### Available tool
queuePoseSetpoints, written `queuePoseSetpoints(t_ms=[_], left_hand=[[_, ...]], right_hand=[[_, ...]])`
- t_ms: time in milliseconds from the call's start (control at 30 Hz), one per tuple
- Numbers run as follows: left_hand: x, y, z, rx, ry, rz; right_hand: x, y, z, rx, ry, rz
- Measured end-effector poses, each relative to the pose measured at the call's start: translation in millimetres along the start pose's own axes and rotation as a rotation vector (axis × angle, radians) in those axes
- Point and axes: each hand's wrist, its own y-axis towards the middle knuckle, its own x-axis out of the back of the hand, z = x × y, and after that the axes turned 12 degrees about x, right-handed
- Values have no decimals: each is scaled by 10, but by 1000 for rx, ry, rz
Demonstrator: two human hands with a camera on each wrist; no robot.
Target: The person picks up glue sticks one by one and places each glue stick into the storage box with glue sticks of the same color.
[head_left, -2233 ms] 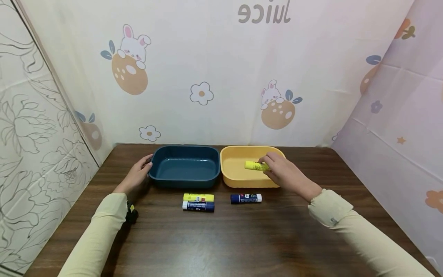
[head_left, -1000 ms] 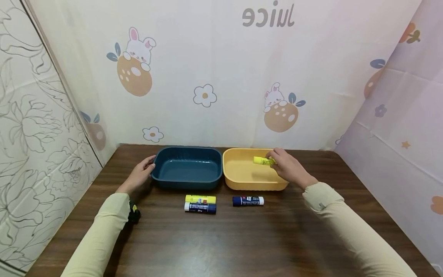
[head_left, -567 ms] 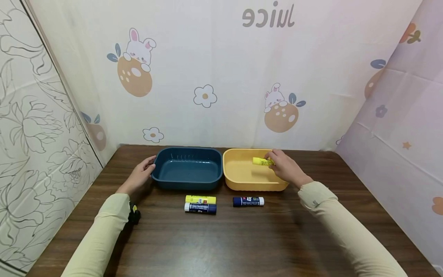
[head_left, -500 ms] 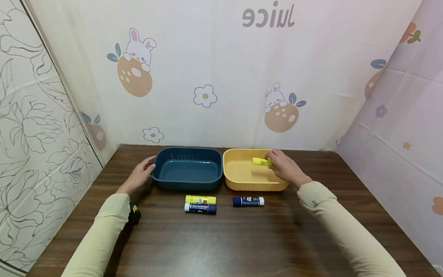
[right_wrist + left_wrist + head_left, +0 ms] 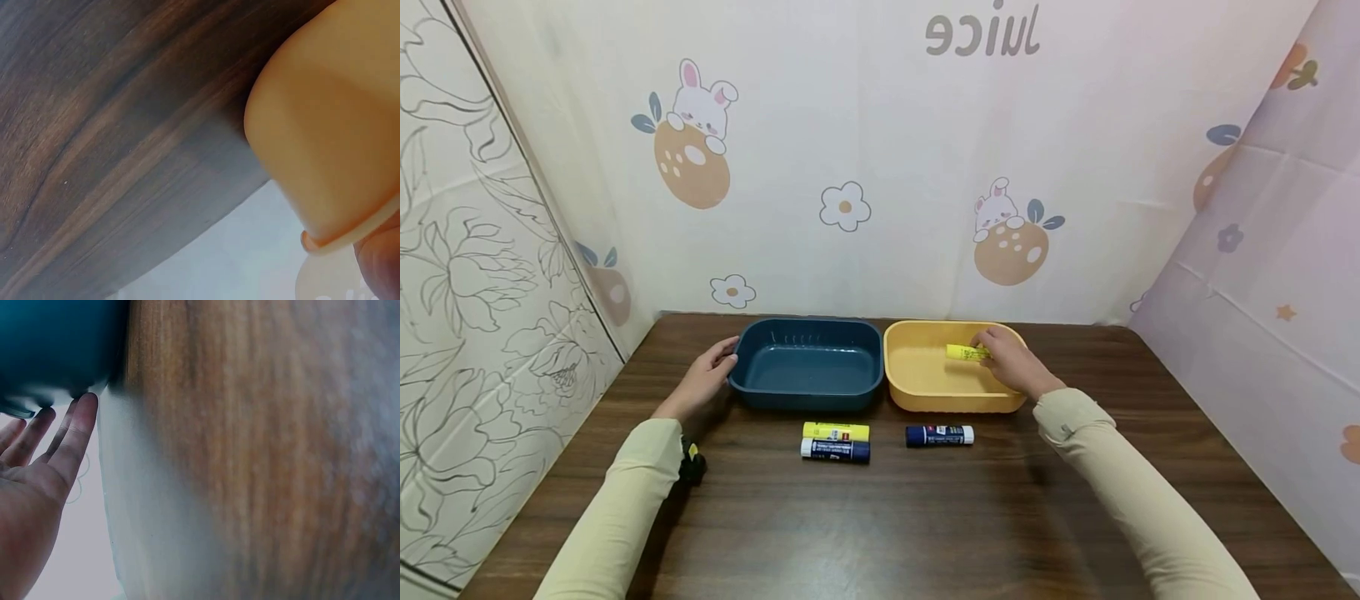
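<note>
My right hand (image 5: pixel 1009 360) pinches a yellow glue stick (image 5: pixel 964 352) by its right end, low over the inside of the yellow container (image 5: pixel 958 402). In the right wrist view, the container's outer wall (image 5: pixel 331 137) hides most of that hand, and the glue stick is out of sight there. My left hand (image 5: pixel 703 379) touches the left end of the dark blue container (image 5: pixel 805 400). Its fingers are extended, with the fingertips (image 5: pixel 87 403) against the wall in the left wrist view. The blue container holds nothing.
Before the blue container, a yellow glue stick (image 5: pixel 835 432) lies against a navy-and-white one (image 5: pixel 835 451). Another navy glue stick (image 5: pixel 938 436) lies before the yellow container. All stand on a dark wooden table (image 5: pixel 880 525), with a patterned curtain (image 5: pixel 910 250) behind.
My right hand has lowered slightly with the yellow glue stick inside the yellow container, its forearm swinging left. The left hand stays at the blue container. The view shifted a little earlier on.
</note>
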Motion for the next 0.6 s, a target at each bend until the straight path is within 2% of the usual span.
queuePoseSetpoints(t_ms=[167,433,600], left_hand=[[-2,18,13,6,-5,3],[-3,27,-3,19,-8,18],[20,-96,-181,35,-25,30]], right_hand=[[-58,13,-14,16,7,6],[-107,0,-30,-50,26,64],[-118,2,-24,-73,23,88]])
